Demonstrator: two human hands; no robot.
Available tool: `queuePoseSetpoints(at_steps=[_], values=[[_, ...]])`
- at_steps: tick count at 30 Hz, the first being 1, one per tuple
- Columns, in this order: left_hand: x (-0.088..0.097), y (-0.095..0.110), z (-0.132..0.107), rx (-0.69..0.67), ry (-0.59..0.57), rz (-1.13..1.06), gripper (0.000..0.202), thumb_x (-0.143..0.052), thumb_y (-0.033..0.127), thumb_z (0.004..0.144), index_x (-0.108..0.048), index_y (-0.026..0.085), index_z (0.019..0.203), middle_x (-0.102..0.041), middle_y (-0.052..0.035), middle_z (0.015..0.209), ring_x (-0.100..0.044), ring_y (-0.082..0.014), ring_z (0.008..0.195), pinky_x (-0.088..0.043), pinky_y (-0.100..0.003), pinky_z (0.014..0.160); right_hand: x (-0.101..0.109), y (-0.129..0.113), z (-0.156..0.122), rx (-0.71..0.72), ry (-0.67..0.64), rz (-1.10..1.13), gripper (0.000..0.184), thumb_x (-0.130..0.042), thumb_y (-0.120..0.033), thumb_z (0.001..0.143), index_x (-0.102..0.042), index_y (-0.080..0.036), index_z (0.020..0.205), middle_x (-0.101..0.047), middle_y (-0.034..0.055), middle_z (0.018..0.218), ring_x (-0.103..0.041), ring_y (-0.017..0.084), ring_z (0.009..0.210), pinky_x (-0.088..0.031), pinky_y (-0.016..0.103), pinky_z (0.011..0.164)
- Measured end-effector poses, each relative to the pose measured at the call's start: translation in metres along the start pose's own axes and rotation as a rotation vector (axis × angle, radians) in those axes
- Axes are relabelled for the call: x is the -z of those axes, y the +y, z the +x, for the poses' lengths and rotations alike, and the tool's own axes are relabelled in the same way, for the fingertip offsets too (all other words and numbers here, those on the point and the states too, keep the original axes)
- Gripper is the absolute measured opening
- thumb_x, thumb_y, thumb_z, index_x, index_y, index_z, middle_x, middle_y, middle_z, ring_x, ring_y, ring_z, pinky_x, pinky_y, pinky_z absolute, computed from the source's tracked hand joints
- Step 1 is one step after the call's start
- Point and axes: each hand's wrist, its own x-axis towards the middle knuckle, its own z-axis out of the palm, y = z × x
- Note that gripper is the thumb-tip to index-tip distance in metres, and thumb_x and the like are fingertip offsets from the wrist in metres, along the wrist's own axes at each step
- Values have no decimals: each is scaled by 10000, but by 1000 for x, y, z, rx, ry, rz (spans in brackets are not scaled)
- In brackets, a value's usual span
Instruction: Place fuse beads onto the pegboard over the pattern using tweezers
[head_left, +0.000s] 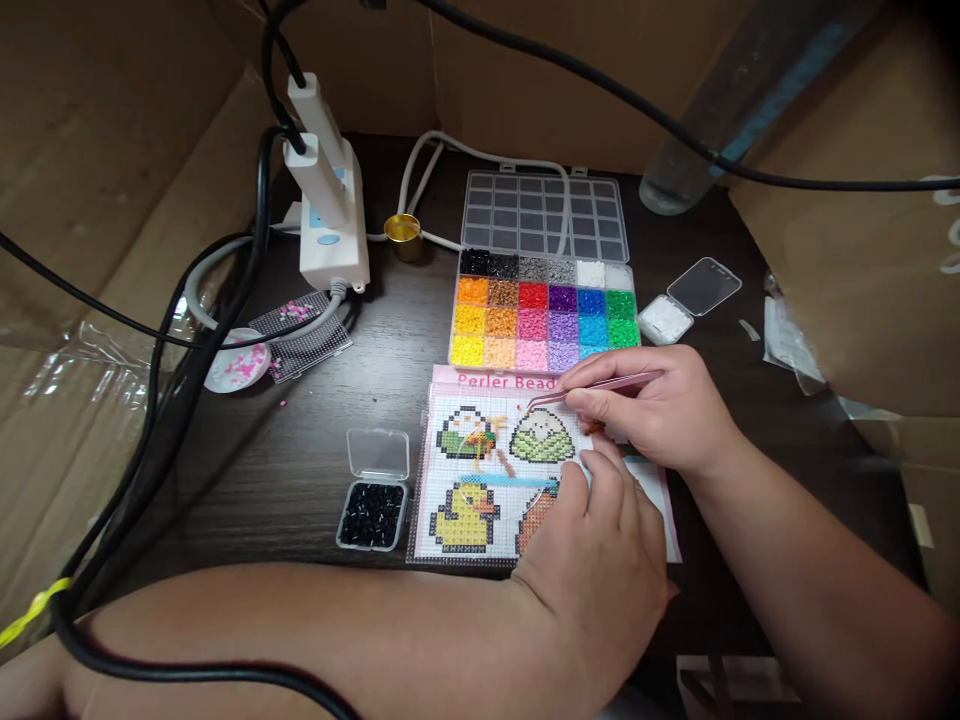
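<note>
My right hand (660, 410) pinches pink tweezers (592, 386), their tip pointing left just above the green-and-white figure on the pattern sheet (480, 470). A clear pegboard lies over that sheet. My left hand (600, 550) rests on the lower right part of the pegboard, fingers curled and pressing down, covering the orange figure there. The sheet also shows a yellow duck and another green figure.
A compartment box of coloured beads (544, 310) with its lid open stands behind the sheet. A small open case of black beads (371, 513) sits to the left, one of white beads (664, 318) to the right. Power strip (330, 215), black cables and cardboard walls surround the dark table.
</note>
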Motion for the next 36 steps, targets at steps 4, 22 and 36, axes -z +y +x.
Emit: queuePoseSetpoints(at_steps=[4,22,36], values=[[0,0,0,-4,-2,7,693,-545,616,843,-614,72,1267,-561,-236,1349,-518,-337,1213,-393,-416,946,1,-1,0,-25,12,49,64,-812,-267,704,-784,-233,751,-720,24,634,-610,126,456,-487,233,397],[1,-1,0,-5,-20,5,681,-524,606,860,-606,76,1280,-550,-235,1363,-519,-336,1215,-399,-410,930,1,-6,0,-15,60,66,64,-796,-240,700,-779,-196,744,-699,21,586,-598,119,453,-476,220,399],[1,1,0,-1,-9,4,701,-544,620,843,-610,72,1276,-548,-244,1362,-519,-339,1217,-398,-414,939,1,-3,0,5,89,91,53,-802,-240,706,-775,-205,736,-689,18,574,-595,128,455,-471,239,408]])
